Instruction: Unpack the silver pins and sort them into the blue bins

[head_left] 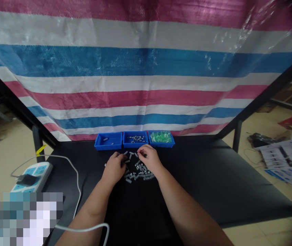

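Note:
Small grey cylindrical pieces [142, 168], some with shiny metal ends, lie in a loose pile on the black table. At the pile's left edge is my left hand [114, 167], palm down, its fingers curled in among the pieces; whatever they grip is hidden. My right hand [149, 159] is over the pile's far right side with thumb and fingertips pinched together. Anything in that pinch is too small to make out. Just beyond the hands stand three blue trays: the left tray [108, 147] has a few small pieces, the middle tray [135, 145] silver screw-like parts [137, 138], the right tray [162, 144] green, clear-looking bits [160, 136].
On the left, a white and blue power strip [39, 177] has a black plug [26, 180] in it. A white cable [77, 174] crosses the table beside my left forearm. Behind the trays hangs a striped plastic sheet [146, 61] between black frame bars [238, 119].

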A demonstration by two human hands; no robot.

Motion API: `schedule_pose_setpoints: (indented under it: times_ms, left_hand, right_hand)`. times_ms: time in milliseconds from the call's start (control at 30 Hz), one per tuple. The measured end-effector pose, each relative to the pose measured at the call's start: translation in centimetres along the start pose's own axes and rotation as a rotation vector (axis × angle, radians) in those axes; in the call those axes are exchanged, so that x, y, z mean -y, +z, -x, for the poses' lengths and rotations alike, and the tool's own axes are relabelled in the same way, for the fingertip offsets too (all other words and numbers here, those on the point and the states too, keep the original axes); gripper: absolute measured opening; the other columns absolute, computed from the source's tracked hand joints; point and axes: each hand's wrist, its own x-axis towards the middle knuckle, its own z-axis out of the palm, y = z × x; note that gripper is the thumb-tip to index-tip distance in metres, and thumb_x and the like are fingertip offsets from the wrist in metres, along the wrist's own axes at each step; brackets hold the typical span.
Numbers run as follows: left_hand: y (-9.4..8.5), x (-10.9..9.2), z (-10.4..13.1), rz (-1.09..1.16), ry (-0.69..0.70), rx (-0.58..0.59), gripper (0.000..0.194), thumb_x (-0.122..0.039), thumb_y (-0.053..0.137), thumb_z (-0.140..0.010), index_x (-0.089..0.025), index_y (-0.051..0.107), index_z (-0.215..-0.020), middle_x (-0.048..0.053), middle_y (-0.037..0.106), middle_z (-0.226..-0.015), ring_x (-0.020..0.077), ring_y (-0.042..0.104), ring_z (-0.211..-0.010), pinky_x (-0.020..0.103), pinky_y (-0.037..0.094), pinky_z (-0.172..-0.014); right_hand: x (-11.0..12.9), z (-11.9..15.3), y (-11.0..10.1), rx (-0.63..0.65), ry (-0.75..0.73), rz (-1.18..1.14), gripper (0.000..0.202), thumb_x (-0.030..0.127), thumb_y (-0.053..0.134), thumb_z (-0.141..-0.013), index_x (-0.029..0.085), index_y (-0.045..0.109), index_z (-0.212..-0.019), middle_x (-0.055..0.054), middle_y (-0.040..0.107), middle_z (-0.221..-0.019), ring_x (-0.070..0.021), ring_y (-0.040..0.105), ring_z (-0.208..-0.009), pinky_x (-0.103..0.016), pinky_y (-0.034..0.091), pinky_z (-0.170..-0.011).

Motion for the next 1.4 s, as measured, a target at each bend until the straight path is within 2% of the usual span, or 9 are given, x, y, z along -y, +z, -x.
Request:
schedule_pose_setpoints:
  times_ms: [167,300,533,700,833,1000,1100,1200,1400]
  left_hand:
    - [0.4,0.4,-0.2,0.009,-0.04,-0.04,0.037,-0.008,0.054,-0.077,-0.015,0.073,-0.108,0.011,0.06,-0.099,0.0241,0.063,-0.09,0.037,0.05,-0.089]
    - [0.2,0.3,-0.3,0.04,-0.071,-0.046,0.028,-0.006,0.055,-0.075,-0.017,0.075,-0.091,0.009,0.058,-0.093,0.0206,0.062,-0.08,0.034,0.051,-0.081]
    - [-0.2,0.3,-0.3,0.094,-0.066,-0.06,0.024,-0.002,0.053,-0.077,-0.018,0.069,-0.085,0.007,0.063,-0.09,0.0203,0.062,-0.083,0.032,0.048,-0.08]
    - [-0.1,0.4,-0.4,0.168,-0.056,-0.132,0.017,-0.01,0.054,-0.085,-0.02,0.064,-0.095,0.007,0.066,-0.089,0.0206,0.062,-0.083,0.032,0.046,-0.076]
    - [-0.3,0.4,-0.5,0.317,-0.078,-0.254,0.013,-0.016,0.058,-0.085,-0.021,0.062,-0.097,0.006,0.068,-0.096,0.02,0.063,-0.086,0.031,0.046,-0.079]
    - [-0.1,1.0,-1.0,0.644,-0.255,-0.278,0.015,-0.033,0.07,-0.08,-0.019,0.064,-0.084,0.001,0.068,-0.074,0.0163,0.062,-0.066,0.026,0.044,-0.064]
    - [0.1,1.4,-1.5,0.942,-0.365,-0.32,0.028,-0.038,0.079,-0.072,-0.016,0.066,-0.083,0.001,0.068,-0.072,0.015,0.063,-0.068,0.025,0.047,-0.067]
    - [0.1,1.5,-1.9,1.253,-0.44,-0.387,0.033,-0.034,0.086,-0.066,-0.014,0.068,-0.085,0.001,0.068,-0.077,0.0127,0.065,-0.074,0.025,0.052,-0.077]
    - [-0.2,1.8,-2.7,1.613,-0.477,-0.545,0.024,-0.013,0.087,-0.064,-0.011,0.07,-0.081,0.001,0.07,-0.082,0.011,0.071,-0.081,0.026,0.056,-0.091]
  right_hand:
    - [-0.2,-0.2,0.3,-0.069,0.029,0.042,0.011,0.018,0.059,-0.086,0.02,0.07,-0.087,-0.006,0.063,-0.093,-0.0157,0.064,-0.072,-0.029,0.056,-0.07]
    - [-0.5,-0.3,0.7,-0.111,0.094,0.026,0.012,0.024,0.06,-0.088,0.02,0.07,-0.093,-0.006,0.069,-0.089,-0.0174,0.067,-0.074,-0.03,0.057,-0.071]
    - [-1.0,-0.1,1.4,-0.082,0.318,-0.099,0.028,0.047,0.062,-0.087,0.02,0.066,-0.084,-0.002,0.065,-0.067,-0.0178,0.064,-0.056,-0.027,0.055,-0.049]
    - [-0.7,-0.8,2.0,-0.127,0.423,-0.33,0.037,0.055,0.072,-0.076,0.019,0.064,-0.079,0.0,0.062,-0.063,-0.0167,0.061,-0.052,-0.028,0.054,-0.045]
    - [-0.3,-1.9,2.5,-0.222,0.389,-0.524,0.037,0.05,0.079,-0.072,0.019,0.068,-0.087,-0.001,0.067,-0.07,-0.0177,0.066,-0.063,-0.033,0.061,-0.062]
    - [-0.1,-2.2,2.8,-0.254,0.3,-0.624,0.057,0.04,0.083,-0.071,0.021,0.062,-0.121,-0.008,0.073,-0.107,-0.022,0.071,-0.093,-0.043,0.057,-0.091]
    - [-0.2,-1.5,2.4,-0.202,0.26,-0.489,0.038,0.038,0.073,-0.08,0.02,0.064,-0.112,-0.007,0.072,-0.099,-0.02,0.07,-0.083,-0.038,0.059,-0.08]
    - [-0.1,-0.7,1.7,-0.087,0.163,-0.137,0.014,0.029,0.063,-0.085,0.02,0.068,-0.095,-0.004,0.069,-0.085,-0.0177,0.064,-0.074,-0.033,0.054,-0.071]
    - [0.5,0.0,1.0,0.149,0.116,0.401,0.016,0.019,0.071,-0.078,0.024,0.072,-0.093,-0.002,0.069,-0.084,-0.021,0.06,-0.086,-0.034,0.044,-0.081]
